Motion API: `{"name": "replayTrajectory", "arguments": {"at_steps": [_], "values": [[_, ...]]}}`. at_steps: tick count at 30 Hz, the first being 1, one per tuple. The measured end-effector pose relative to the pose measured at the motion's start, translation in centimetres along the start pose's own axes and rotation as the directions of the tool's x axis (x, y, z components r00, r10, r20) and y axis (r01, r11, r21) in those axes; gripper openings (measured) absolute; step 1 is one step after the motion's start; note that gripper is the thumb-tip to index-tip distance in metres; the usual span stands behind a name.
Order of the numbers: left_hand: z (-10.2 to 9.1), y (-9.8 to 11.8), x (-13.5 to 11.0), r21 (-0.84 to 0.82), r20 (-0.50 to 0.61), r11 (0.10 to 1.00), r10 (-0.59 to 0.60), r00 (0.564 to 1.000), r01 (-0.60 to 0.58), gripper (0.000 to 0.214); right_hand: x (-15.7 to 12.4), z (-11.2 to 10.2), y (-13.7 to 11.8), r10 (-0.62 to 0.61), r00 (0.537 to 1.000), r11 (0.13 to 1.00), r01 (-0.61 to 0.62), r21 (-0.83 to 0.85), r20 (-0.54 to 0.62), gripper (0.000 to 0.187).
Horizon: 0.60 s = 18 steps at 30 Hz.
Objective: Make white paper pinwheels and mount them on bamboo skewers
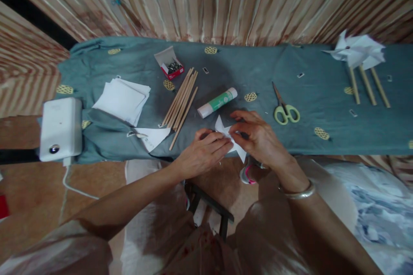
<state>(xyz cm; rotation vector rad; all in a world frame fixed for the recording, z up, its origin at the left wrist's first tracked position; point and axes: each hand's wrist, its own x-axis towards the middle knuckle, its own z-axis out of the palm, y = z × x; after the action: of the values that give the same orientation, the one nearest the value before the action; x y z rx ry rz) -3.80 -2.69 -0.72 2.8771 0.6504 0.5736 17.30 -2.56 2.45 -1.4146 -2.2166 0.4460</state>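
Observation:
Both hands meet at the front edge of a table draped in a teal cloth (226, 68). Between them is a small white folded paper piece (222, 127) with pointed corners. My left hand (201, 152) pinches its left side with closed fingers. My right hand (258, 137) curls over its right side and grips it; a silver bangle sits on that wrist. A white and green glue stick (217, 102) lies just behind the paper, and a bundle of wooden sticks (181, 99) lies to its left.
Green-handled scissors (284, 109) lie right of the hands. A stack of white paper squares (122, 99), a red box of pins (171, 65) and a white device (60, 128) sit at left. Finished paper pinwheels on sticks (359, 58) lie far right. A striped curtain hangs behind.

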Motion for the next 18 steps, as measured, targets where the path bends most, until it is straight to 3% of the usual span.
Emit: {"name": "replayTrajectory", "arguments": {"at_steps": [18], "values": [[0.05,-0.03,0.03,-0.016,0.017,1.0,0.002,1.0,-0.002,0.033,-0.27,-0.21,0.07,-0.001,1.0,1.0,0.001,-0.003,0.025,0.018]]}}
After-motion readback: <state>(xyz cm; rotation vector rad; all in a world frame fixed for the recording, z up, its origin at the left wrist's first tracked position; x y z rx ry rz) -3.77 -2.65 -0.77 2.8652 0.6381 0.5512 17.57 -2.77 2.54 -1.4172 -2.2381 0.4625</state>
